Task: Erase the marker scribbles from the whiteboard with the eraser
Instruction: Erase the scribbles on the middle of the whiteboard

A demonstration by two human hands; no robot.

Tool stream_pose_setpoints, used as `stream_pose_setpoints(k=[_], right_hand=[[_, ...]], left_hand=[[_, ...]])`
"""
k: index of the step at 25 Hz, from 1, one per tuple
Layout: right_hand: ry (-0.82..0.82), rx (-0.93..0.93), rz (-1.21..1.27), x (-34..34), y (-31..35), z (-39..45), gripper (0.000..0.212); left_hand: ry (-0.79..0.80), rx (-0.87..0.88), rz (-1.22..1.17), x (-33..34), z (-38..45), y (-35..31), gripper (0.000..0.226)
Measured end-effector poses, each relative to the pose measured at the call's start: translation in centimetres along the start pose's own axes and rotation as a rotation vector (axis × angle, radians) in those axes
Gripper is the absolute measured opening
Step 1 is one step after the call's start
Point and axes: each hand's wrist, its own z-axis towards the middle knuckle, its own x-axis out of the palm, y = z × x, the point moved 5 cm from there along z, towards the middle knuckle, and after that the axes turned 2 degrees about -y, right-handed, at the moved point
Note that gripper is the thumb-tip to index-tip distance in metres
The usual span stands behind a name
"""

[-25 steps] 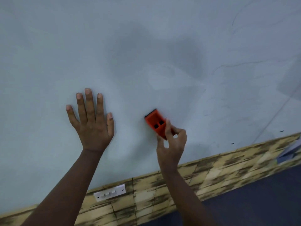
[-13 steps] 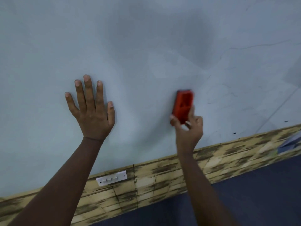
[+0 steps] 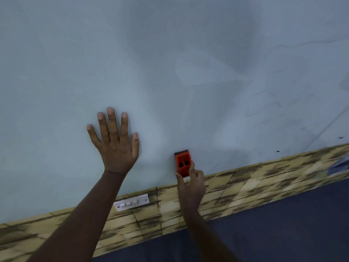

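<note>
The whiteboard [image 3: 170, 53] fills most of the view, pale grey-blue with smeared patches. Faint thin marker scribbles [image 3: 279, 103] remain on its right part. My right hand [image 3: 190, 182] grips an orange eraser [image 3: 182, 163] by its lower end and holds it against the board just above the bottom edge. My left hand [image 3: 115, 144] lies flat on the board to the left of the eraser, fingers spread and straight.
A wood-patterned band [image 3: 245, 178] runs under the board, sloping up to the right. A white switch plate [image 3: 131, 202] sits on it between my arms. Dark floor [image 3: 283, 224] lies below. Small dark dots [image 3: 277, 151] mark the board's lower right.
My right hand has carried the eraser down and left from the middle of the board to its lower edge. My left hand has stayed pressed flat.
</note>
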Motion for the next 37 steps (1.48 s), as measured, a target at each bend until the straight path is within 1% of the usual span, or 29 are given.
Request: stream_pose_setpoints(k=[1,2,4,5,6,7,8,10,12,14,15,16,18,19,21,23,24,26,28,29,30,31,32,33,34,35,37], right_hand=[[0.017,0.153,0.038,0.3,-1.6,-0.1,0.066],[0.017,0.343,0.148,0.5,-3.3,0.0,0.057],[0.039,0.787,0.528,0.9,-6.3,0.6,0.030],[0.081,0.964,0.690,0.8,-7.0,0.8,0.023],[0.128,1.073,0.803,0.5,-7.3,1.0,0.022],[0.158,1.122,0.854,0.2,-7.3,1.4,0.023],[0.156,1.142,0.881,-0.2,-7.0,1.7,0.025],[0.116,1.108,0.862,-1.0,-5.6,2.5,0.030],[0.057,0.954,0.808,-1.6,-2.8,3.3,0.024],[0.059,0.707,0.706,-2.0,0.9,3.6,0.017],[0.081,0.631,0.679,-1.9,2.4,3.3,0.020],[0.093,0.603,0.677,-1.6,3.3,3.0,0.028],[0.073,0.680,0.720,-1.3,2.5,3.2,0.040],[0.055,0.749,0.739,-1.4,0.9,3.7,0.040],[0.035,0.937,0.780,-1.4,-3.5,4.9,0.034],[0.018,1.091,0.817,-1.5,-8.2,6.0,0.035],[0.013,1.142,0.835,-1.7,-10.2,6.4,0.038],[0.023,1.180,0.817,-1.9,-13.3,6.5,0.039],[0.051,1.151,0.787,-2.1,-14.9,6.7,0.029],[0.041,1.110,0.765,-2.5,-15.0,7.0,0.027],[0.017,1.038,0.723,-2.8,-14.6,7.4,0.034],[-0.029,0.922,0.651,-3.2,-13.8,8.0,0.050],[-0.053,0.779,0.539,-3.6,-12.5,8.5,0.072],[-0.062,0.621,0.429,-4.1,-10.7,8.8,0.085],[-0.056,0.448,0.332,-4.3,-8.6,8.6,0.085],[-0.036,0.265,0.246,-4.7,-5.9,8.0,0.077],[0.057,-0.070,0.014,-4.7,-2.2,6.2,0.063]], left_hand=[[0.017,0.002,-0.007,0.2,-1.1,-0.1,0.075],[0.030,-0.002,-0.013,0.4,-2.0,-0.2,0.075],[0.049,-0.015,-0.026,0.6,-3.5,-0.4,0.076],[0.058,-0.020,-0.034,0.6,-4.1,-0.5,0.077],[0.068,-0.024,-0.043,0.6,-4.6,-0.6,0.077],[0.078,-0.027,-0.049,0.5,-5.0,-0.7,0.077],[0.084,-0.036,-0.057,0.2,-5.2,-0.9,0.075],[0.080,-0.094,-0.092,-0.7,-5.1,-1.6,0.068],[0.082,-0.224,-0.141,-1.7,-4.7,-2.6,0.059],[0.095,-0.316,-0.177,-2.1,-4.3,-4.3,0.053],[0.107,-0.300,-0.177,-2.1,-3.9,-5.3,0.051],[0.121,-0.238,-0.172,-1.9,-3.4,-6.3,0.049],[0.135,-0.061,-0.162,-1.1,-2.3,-8.3,0.048],[0.123,0.010,-0.159,-0.6,-1.7,-9.0,0.048],[0.068,0.082,-0.141,0.5,-0.6,-9.6,0.051],[0.017,0.137,-0.084,1.9,-0.6,-9.7,0.060],[0.005,0.185,-0.039,2.7,-1.0,-9.8,0.065],[-0.015,0.249,0.028,3.7,-1.9,-9.7,0.069],[-0.030,0.247,0.049,4.2,-2.4,-9.5,0.070],[-0.033,0.245,0.060,4.4,-2.4,-9.6,0.070],[-0.036,0.248,0.071,4.5,-2.5,-9.6,0.070],[-0.039,0.252,0.077,4.6,-2.5,-9.6,0.071],[-0.041,0.250,0.073,4.6,-2.6,-9.5,0.072],[-0.042,0.244,0.068,4.6,-2.7,-9.5,0.072],[-0.042,0.234,0.070,4.6,-2.7,-9.6,0.072],[-0.038,0.224,0.078,4.6,-2.8,-9.6,0.072],[-0.029,0.200,0.084,4.6,-2.9,-10.0,0.072]])
